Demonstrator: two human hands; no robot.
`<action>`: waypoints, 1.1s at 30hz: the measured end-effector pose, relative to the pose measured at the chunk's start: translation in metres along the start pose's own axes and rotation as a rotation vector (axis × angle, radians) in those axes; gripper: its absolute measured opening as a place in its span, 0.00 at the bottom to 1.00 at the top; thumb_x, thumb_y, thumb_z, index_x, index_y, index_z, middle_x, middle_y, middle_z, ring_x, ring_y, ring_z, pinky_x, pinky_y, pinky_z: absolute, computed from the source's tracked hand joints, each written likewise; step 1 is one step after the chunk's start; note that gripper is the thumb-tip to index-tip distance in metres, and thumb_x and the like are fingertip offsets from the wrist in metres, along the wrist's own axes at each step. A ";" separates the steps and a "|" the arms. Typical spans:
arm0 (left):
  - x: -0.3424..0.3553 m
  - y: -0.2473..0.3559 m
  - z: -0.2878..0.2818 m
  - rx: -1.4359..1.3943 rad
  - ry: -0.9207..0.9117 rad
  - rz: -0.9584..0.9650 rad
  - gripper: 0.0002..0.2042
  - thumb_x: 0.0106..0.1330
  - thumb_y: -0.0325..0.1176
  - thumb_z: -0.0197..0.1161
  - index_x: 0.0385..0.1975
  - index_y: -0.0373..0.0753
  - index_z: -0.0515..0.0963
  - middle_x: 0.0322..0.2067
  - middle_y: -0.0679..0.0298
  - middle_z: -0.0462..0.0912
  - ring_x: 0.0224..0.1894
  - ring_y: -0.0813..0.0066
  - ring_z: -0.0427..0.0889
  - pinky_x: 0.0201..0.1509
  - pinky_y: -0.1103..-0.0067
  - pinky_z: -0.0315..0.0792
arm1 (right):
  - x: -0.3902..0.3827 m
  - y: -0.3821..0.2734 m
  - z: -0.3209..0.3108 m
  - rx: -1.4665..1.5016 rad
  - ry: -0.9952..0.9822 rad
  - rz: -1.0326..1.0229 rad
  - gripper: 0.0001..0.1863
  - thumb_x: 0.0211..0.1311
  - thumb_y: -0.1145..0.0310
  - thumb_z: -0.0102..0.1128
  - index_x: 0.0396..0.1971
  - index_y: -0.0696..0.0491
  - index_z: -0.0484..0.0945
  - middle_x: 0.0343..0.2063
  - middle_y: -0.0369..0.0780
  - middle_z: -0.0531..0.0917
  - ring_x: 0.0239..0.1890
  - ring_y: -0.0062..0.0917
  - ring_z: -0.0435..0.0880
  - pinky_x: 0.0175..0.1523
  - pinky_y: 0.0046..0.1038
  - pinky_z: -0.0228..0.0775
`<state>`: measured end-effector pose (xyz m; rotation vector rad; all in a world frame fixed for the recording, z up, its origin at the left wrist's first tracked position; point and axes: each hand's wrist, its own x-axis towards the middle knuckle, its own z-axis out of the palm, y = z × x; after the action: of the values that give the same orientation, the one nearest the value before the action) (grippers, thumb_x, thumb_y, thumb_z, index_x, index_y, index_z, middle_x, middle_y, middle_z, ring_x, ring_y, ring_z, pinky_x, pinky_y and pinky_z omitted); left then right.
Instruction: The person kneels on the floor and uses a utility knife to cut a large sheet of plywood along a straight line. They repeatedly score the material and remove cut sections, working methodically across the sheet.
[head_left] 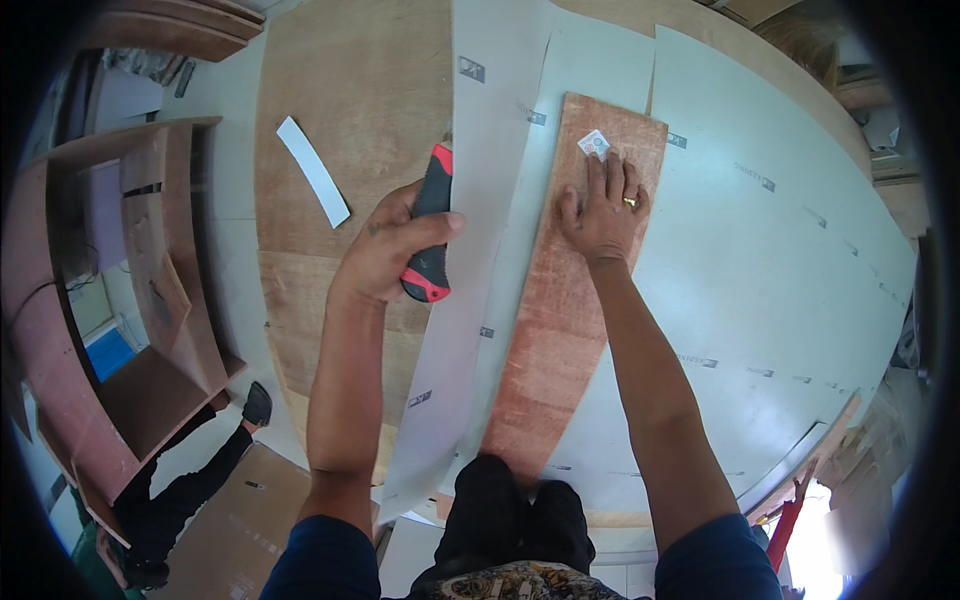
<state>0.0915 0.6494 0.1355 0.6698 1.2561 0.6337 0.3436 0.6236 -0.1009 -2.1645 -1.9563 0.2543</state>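
Observation:
My left hand [395, 240] grips a black and red utility knife [432, 255] at the edge of a pale printed sheet [445, 370], above plywood [350, 70]. My right hand [610, 215] rests with fingers spread on a long reddish wooden board [535, 370], beside a small printed sticker [593, 141]. The board lies on white sheeting [760, 270]. A narrow white strip [312, 170] lies on the plywood to the left of my left hand.
At the left stands an unfinished wooden cabinet frame [155, 400], with a person's dark-trousered leg and shoe [257, 405] beside it and cardboard [240, 510] on the floor. Stacked boards [190, 30] are at the top left. More material [855, 480] lies at the right rim.

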 end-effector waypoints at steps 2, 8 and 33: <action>-0.012 -0.002 0.015 0.072 0.027 0.102 0.15 0.67 0.33 0.71 0.49 0.34 0.78 0.35 0.73 0.74 0.38 0.83 0.73 0.43 0.80 0.70 | -0.001 -0.001 -0.001 -0.008 -0.002 -0.002 0.36 0.67 0.47 0.53 0.72 0.47 0.72 0.77 0.42 0.64 0.80 0.42 0.54 0.79 0.56 0.42; -0.020 -0.022 0.023 0.052 0.320 0.290 0.14 0.69 0.28 0.68 0.51 0.33 0.76 0.31 0.72 0.71 0.33 0.85 0.69 0.38 0.80 0.68 | -0.002 -0.001 -0.002 -0.035 -0.030 0.017 0.36 0.68 0.47 0.55 0.74 0.44 0.71 0.78 0.40 0.64 0.81 0.38 0.53 0.79 0.54 0.41; 0.235 -0.089 0.054 0.953 0.343 0.448 0.26 0.74 0.33 0.61 0.69 0.30 0.70 0.51 0.34 0.85 0.54 0.35 0.85 0.59 0.55 0.78 | 0.000 0.005 -0.004 0.038 0.080 -0.009 0.35 0.64 0.49 0.56 0.70 0.48 0.76 0.75 0.43 0.67 0.77 0.44 0.60 0.76 0.57 0.50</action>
<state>0.1962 0.7610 -0.0711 1.7198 1.7455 0.4938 0.3495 0.6225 -0.0981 -2.1080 -1.9022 0.1977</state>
